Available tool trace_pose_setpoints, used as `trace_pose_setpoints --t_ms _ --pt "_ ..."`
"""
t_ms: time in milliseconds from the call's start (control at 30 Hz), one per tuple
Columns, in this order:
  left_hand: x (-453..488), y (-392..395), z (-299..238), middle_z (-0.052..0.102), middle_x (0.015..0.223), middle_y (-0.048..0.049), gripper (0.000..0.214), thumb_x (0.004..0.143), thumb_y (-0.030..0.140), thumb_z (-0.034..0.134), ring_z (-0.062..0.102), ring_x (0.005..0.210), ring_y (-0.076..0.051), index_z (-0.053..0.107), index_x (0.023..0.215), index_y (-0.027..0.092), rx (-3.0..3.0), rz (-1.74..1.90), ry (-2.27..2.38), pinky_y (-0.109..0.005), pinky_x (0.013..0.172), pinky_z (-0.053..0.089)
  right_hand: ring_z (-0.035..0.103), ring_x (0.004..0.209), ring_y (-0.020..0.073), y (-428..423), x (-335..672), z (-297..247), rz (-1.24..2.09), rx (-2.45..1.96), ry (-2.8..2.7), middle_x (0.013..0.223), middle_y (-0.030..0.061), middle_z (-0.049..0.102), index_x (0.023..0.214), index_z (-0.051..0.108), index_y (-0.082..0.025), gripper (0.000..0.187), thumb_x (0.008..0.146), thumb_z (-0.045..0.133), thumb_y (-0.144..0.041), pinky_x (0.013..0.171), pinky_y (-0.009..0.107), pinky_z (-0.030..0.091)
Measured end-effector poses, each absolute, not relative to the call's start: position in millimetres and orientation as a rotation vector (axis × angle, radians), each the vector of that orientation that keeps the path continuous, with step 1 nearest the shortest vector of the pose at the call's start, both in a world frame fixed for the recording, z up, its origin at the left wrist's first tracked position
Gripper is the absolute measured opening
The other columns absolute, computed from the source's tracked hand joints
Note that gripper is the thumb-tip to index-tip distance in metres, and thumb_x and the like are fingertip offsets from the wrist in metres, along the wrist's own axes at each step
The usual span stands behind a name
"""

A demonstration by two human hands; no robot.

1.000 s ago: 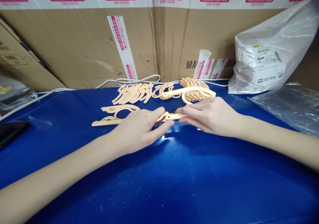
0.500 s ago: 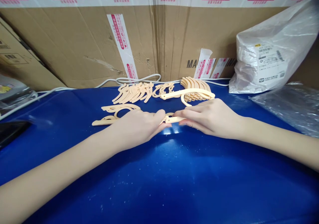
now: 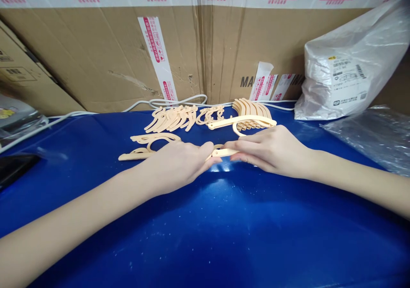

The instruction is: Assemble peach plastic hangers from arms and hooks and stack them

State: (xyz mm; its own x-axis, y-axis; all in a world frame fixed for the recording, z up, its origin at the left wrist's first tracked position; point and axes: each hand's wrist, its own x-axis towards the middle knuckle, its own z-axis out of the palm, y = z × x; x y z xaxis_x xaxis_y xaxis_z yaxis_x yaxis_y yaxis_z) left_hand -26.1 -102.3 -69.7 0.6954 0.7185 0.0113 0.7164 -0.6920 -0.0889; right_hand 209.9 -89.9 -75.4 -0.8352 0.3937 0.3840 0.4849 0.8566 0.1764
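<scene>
My left hand (image 3: pixel 177 163) and my right hand (image 3: pixel 270 149) meet at the middle of the blue table cover (image 3: pixel 205 228), both pinched on a pale peach plastic piece (image 3: pixel 221 152) held just above the cover. Only a short stretch of that piece shows between the fingertips. More flat peach pieces (image 3: pixel 150 145) lie just left of my left hand, partly hidden by it. Behind the hands lie a fanned row of curved pieces (image 3: pixel 173 119), a small looped cluster (image 3: pixel 209 115) and a stacked pile (image 3: pixel 253 115) with one long arm on top.
Large cardboard boxes (image 3: pixel 105 53) wall off the back. White cables (image 3: pixel 179 102) run along their foot. A white plastic bag (image 3: pixel 346 66) with a label and a clear bag (image 3: pixel 371 136) sit at the right. A dark object (image 3: pixel 13 168) lies at the left edge.
The left thumb has closed in on the piece and both hands have edged slightly away from me; the piles have not moved.
</scene>
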Motion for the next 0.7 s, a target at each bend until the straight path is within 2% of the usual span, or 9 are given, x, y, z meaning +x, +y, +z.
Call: trace_pose_setpoints --t_ms 233,433,533,700 --pt "-28.9 -99.4 -64.4 0.049 0.067 0.0039 0.042 0.101 0.043 0.025 0.044 0.057 -0.010 0.050 0.078 0.019 -3.381 -0.399 -1.384 -0.022 0.054 0.033 0.055 0.051 0.0100 -92.1 208.6 -77.7 -0.704 -0.549 -2.634 0.069 -0.0012 0.067 0.119 0.064 -0.019 0.037 0.101 0.037 -0.036 0.048 0.026 0.031" --pt "-30.1 -98.5 -65.6 0.043 0.058 0.0059 0.043 0.094 0.057 0.041 0.040 0.050 -0.010 0.045 0.072 0.020 -3.221 -0.240 -1.432 -0.024 0.048 0.026 0.056 0.055 0.0087 -90.8 209.0 -79.3 -0.630 -0.532 -2.621 0.080 0.0007 0.071 0.118 0.065 -0.018 0.038 0.102 0.035 -0.035 0.050 0.024 0.035" --pt "-31.1 -97.3 -68.3 0.042 0.056 0.0059 0.045 0.094 0.059 0.039 0.039 0.048 -0.011 0.043 0.071 0.020 -3.171 -0.246 -1.415 -0.024 0.047 0.025 0.057 0.056 0.0085 -90.2 209.0 -79.6 -0.593 -0.558 -2.618 0.081 0.0014 0.072 0.117 0.065 -0.018 0.039 0.102 0.034 -0.036 0.051 0.024 0.034" --pt "-30.6 -97.3 -69.3 0.045 0.057 0.0041 0.041 0.098 0.051 0.035 0.042 0.049 -0.012 0.044 0.073 0.020 -3.113 -0.162 -1.386 -0.024 0.048 0.026 0.059 0.056 0.0093 -90.4 207.7 -80.5 -0.574 -0.583 -2.627 0.075 0.0009 0.071 0.119 0.065 -0.019 0.039 0.102 0.035 -0.036 0.051 0.024 0.034"
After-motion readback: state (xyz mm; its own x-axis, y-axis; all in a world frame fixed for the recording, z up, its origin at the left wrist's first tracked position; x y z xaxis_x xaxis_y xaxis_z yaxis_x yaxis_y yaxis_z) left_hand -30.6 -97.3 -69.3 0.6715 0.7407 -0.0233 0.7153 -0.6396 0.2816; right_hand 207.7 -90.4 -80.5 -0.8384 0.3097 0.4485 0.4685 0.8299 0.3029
